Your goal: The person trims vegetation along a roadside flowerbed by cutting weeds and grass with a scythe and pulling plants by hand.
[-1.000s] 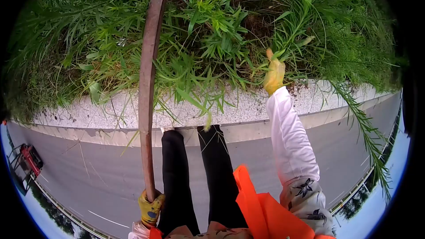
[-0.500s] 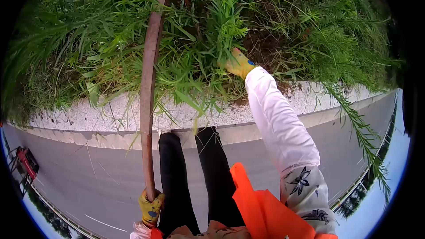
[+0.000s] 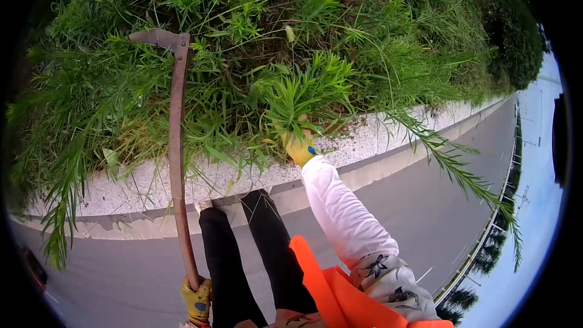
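My left hand [image 3: 197, 301], in a yellow glove with blue spots, is closed round the lower end of a long wooden sickle handle [image 3: 176, 146]. At the handle's top the curved metal blade [image 3: 155, 37] points left over the grass. My right hand [image 3: 299, 146], gloved in yellow, is closed round a bunch of leafy green weeds [image 3: 297, 100] just above the curb's edge. Leaves hide part of its fingers.
A pale stone curb [image 3: 143, 191] runs between the overgrown bank [image 3: 388, 30] and the grey road [image 3: 121, 273]. A long weed stem [image 3: 455, 170] hangs over the curb at right. A dark red vehicle [image 3: 34, 270] shows at far left.
My right hand has moved left and down towards the curb, with weeds now bunched in it. The view has turned, and my left hand still holds the sickle.
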A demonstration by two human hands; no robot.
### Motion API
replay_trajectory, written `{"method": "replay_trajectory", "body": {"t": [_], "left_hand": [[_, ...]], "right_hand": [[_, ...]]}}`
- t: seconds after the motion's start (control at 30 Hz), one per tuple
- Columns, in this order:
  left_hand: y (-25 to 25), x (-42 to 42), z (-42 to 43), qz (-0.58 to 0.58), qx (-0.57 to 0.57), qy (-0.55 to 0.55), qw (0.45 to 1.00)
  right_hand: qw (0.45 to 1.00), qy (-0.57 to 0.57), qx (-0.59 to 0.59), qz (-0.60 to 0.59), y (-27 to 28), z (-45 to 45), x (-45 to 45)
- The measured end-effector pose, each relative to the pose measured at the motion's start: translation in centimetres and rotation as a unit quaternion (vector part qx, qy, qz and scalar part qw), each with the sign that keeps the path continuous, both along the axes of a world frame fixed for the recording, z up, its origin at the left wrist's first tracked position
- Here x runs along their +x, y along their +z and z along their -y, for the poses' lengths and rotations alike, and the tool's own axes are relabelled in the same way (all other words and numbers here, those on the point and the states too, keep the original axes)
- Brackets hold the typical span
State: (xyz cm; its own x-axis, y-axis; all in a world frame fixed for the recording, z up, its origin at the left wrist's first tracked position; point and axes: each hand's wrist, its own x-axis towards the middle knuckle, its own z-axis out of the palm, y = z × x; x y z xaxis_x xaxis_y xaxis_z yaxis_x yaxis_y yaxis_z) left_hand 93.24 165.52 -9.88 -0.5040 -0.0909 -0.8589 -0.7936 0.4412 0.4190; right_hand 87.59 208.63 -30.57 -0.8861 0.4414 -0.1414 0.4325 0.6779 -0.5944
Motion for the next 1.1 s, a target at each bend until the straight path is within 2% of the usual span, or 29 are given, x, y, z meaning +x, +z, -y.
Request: {"method": "replay_trajectory", "body": {"t": [0.03, 0.17, 0.23, 0.27, 0.37, 0.47, 0.53, 0.6, 0.67, 0.8, 0.87, 0.9, 0.93, 0.97, 1.0, 1.07, 1.1], "left_hand": [[0.3, -0.1, -0.1, -0.003, 0.001, -0.013, 1.0], [3.8, -1.7, -2.1, 0.005, -0.012, -0.081, 0.997], [2.6, -1.2, -2.1, -0.016, -0.017, -0.058, 0.998], [2.5, -0.8, -2.0, -0.025, -0.028, -0.035, 0.999], [3.9, -1.6, -3.8, -0.036, -0.008, -0.022, 0.999], [3.1, -1.4, -3.4, -0.038, -0.024, -0.028, 0.999], [2.2, -0.9, -3.1, -0.066, -0.006, -0.029, 0.997], [1.7, -0.4, -3.0, -0.067, -0.011, -0.018, 0.998], [1.6, -0.4, -3.2, -0.107, -0.042, -0.061, 0.991], [2.6, -0.8, -2.0, -0.149, -0.043, -0.11, 0.982], [4.7, -2.5, -0.8, -0.127, -0.002, -0.03, 0.991], [5.7, -3.3, -0.9, -0.119, -0.022, 0.008, 0.993], [6.0, -3.2, 0.5, -0.132, -0.015, 0.038, 0.99], [6.2, -2.9, 1.1, -0.17, 0.0, 0.073, 0.983], [6.3, -2.6, 1.8, -0.207, 0.017, 0.107, 0.972], [6.6, -2.2, 2.6, -0.215, 0.014, 0.092, 0.972], [6.8, -2.1, 2.1, -0.23, 0.02, 0.115, 0.966]], "right_hand": [[0.998, 0.032, 0.022, 0.05, 1.9, -1.4, 1.1], [0.982, 0.125, 0.139, -0.023, 9.7, -3.9, 0.2], [0.994, 0.093, 0.054, 0.03, 16.9, -5.7, -1.7], [0.995, 0.081, 0.047, 0.04, 20.4, -7.1, -2.9], [0.989, 0.053, 0.135, 0.022, 29.1, -13.9, -5.1], [0.974, 0.011, 0.225, 0.001, 33.8, -17.3, -3.6], [0.972, -0.008, 0.234, -0.012, 34.8, -15.6, -1.3], [0.979, -0.005, 0.204, -0.025, 34.4, -11.9, 0.3], [0.991, 0.025, 0.131, -0.015, 32.9, -7.1, 1.7], [0.979, 0.149, -0.1, 0.094, 28.8, 3.9, 3.1], [0.945, 0.193, -0.192, 0.181, 22.9, 8.3, 5.0], [0.933, 0.167, -0.244, 0.207, 15.6, 10.7, 9.0], [0.945, 0.198, -0.176, 0.193, 11.5, 11.9, 10.1], [0.936, 0.191, -0.15, 0.254, 10.4, 11.9, 8.9], [0.947, 0.116, -0.189, 0.232, 8.0, 12.2, 9.0], [0.96, -0.043, -0.219, 0.17, 4.3, 11.7, 7.1], [0.967, -0.082, -0.144, 0.192, 3.7, 11.3, 5.6]]}}
